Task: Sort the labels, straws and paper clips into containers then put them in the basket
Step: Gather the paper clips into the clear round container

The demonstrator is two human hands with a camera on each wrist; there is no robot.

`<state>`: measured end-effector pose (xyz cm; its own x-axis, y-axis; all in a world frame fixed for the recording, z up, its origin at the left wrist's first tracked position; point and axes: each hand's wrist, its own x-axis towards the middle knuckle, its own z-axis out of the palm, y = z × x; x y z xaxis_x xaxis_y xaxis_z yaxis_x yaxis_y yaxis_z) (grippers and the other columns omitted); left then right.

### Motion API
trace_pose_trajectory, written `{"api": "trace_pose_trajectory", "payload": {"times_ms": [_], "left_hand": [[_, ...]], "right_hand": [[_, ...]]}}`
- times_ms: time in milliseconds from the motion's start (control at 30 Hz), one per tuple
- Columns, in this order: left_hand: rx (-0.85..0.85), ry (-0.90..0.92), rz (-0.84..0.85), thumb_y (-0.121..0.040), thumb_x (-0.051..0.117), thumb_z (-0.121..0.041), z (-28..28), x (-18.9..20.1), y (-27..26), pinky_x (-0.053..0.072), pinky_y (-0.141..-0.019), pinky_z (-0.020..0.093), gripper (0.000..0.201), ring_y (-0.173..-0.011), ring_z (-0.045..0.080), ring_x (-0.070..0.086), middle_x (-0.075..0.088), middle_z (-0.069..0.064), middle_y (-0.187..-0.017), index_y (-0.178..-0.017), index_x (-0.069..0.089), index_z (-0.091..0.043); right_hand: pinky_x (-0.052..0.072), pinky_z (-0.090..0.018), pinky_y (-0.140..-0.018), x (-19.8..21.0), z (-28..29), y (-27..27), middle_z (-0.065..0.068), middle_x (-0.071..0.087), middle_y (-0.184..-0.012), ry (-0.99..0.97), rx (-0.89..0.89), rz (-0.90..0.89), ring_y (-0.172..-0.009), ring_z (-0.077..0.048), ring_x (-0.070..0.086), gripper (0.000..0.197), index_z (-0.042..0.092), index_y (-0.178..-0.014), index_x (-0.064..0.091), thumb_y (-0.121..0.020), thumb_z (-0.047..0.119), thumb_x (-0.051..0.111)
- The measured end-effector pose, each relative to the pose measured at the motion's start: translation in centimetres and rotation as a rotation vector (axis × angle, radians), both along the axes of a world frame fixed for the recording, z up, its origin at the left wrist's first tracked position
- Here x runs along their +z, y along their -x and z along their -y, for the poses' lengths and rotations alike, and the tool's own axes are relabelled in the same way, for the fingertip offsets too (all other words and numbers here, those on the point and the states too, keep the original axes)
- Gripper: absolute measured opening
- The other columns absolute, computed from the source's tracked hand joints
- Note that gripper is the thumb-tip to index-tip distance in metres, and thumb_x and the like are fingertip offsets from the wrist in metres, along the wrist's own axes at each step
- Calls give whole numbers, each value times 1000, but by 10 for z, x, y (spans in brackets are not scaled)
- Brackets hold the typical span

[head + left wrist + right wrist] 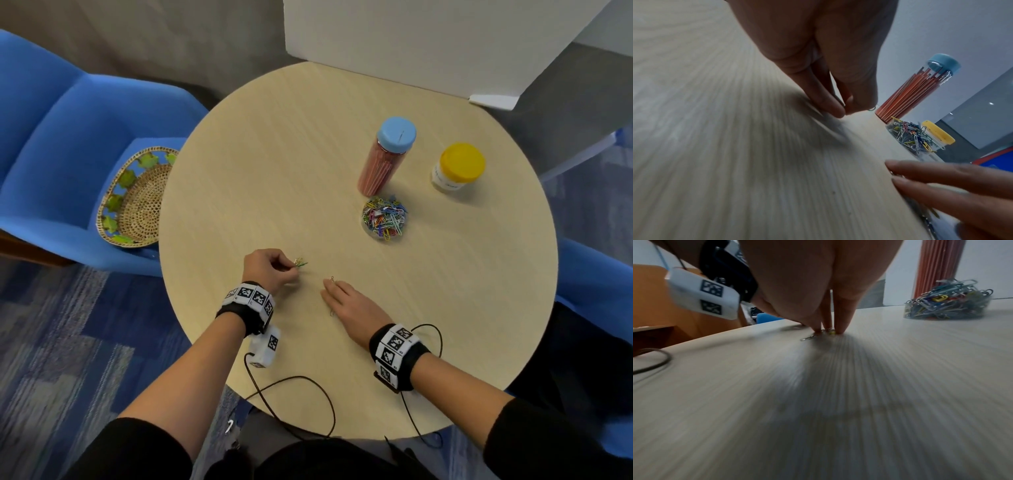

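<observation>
My left hand (pixel 274 269) pinches a few loose paper clips (pixel 300 263) just above the round wooden table (pixel 274 154). To its right, my right hand (pixel 346 301) lies flat, straight fingers pressing on paper clips (pixel 826 332) on the tabletop; one clip (pixel 331 279) shows at the fingertips (pixel 327 289). A clear low container heaped with coloured paper clips (pixel 385 219) stands further back. Behind it are a tall clear tube of red straws with a blue lid (pixel 385 157) and a short jar with a yellow lid (pixel 457 169).
A woven basket (pixel 137 198) with green leaf trim sits on the blue chair (pixel 68 137) left of the table. A white board (pixel 428 44) stands at the table's far edge. Wrist-camera cables (pixel 291 404) trail over the near edge.
</observation>
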<state>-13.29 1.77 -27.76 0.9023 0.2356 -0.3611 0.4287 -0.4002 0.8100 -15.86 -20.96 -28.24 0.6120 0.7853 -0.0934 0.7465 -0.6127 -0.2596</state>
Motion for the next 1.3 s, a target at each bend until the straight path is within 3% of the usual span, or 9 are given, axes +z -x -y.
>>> {"api": "trace_pose_trajectory", "payload": {"times_ms": [133, 300, 433, 533, 667, 800, 933, 1067, 1300], "left_hand": [[9, -16, 12, -66, 77, -2, 1, 0, 1, 44, -55, 6, 10, -51, -5, 56, 68, -1, -63, -63, 71, -10], [21, -13, 1, -65, 78, -3, 3, 0, 2, 46, -56, 9, 12, -54, 3, 58, 69, -1, -63, -62, 70, -12], [18, -23, -8, -65, 78, -4, 3, 0, 3, 46, -55, 10, 12, -53, 2, 58, 69, -2, -62, -62, 70, -13], [14, -21, -17, -65, 78, -3, 5, 1, 3, 45, -54, 9, 11, -52, -2, 56, 69, -1, -62, -63, 71, -12], [-7, -20, -14, -66, 77, -4, 12, 4, -1, 47, -56, 14, 9, -55, 4, 58, 69, 0, -63, -64, 71, -11], [-10, 13, 44, -69, 78, -6, 30, 15, -22, 53, -60, 17, 13, -58, 7, 61, 70, 0, -64, -62, 71, -14], [-33, 36, 132, -68, 77, -7, 62, 34, -66, 55, -62, 17, 9, -59, 6, 62, 71, 1, -65, -64, 71, -11], [-91, 4, 180, -66, 79, -8, 94, 42, -112, 52, -59, 15, 7, -55, 3, 58, 68, -3, -61, -64, 72, -10], [-108, -82, 77, -65, 83, -12, 127, 41, -153, 56, -65, 23, 9, -65, 11, 65, 72, 1, -69, -69, 74, -10]], "right_hand": [[49, -37, -101, -3, 11, 17, -22, 63, -126, 88, 93, 85, -113, -32, 61, 47, -3, -120, 66, -79, 18, 74], [57, -26, -59, -1, 11, 15, -13, 69, -98, 55, 55, 53, -81, -25, 65, 44, 3, -94, 74, -52, -4, 86], [48, -29, -42, 5, -1, 6, -7, 59, -74, 146, 10, -31, -63, -22, 58, 24, 6, -70, 67, -55, -4, 83], [50, -35, -48, 4, -4, 1, -14, 59, -78, 190, -35, -138, -66, -31, 59, 10, -3, -73, 65, -70, -10, 71], [34, -26, -44, 8, -10, -5, -13, 54, -67, 183, -128, -162, -55, -29, 56, 21, 2, -64, 61, -59, -9, 78], [41, -35, -58, 20, -6, -6, -18, 57, -93, 227, -119, -168, -82, -33, 58, 6, -3, -86, 64, -81, -5, 64], [46, -25, -43, 12, 7, 9, -12, 62, -83, 183, -134, -91, -71, -25, 62, 29, 3, -71, 66, -52, 0, 88], [57, -34, -88, -5, 15, 25, -23, 69, -111, 146, -77, -40, -105, -32, 67, 33, -2, -98, 74, -66, 6, 78], [57, -23, -60, 8, 13, 5, -7, 71, -81, 138, -124, -229, -78, -18, 69, 39, 10, -68, 73, -35, 10, 95]]}}
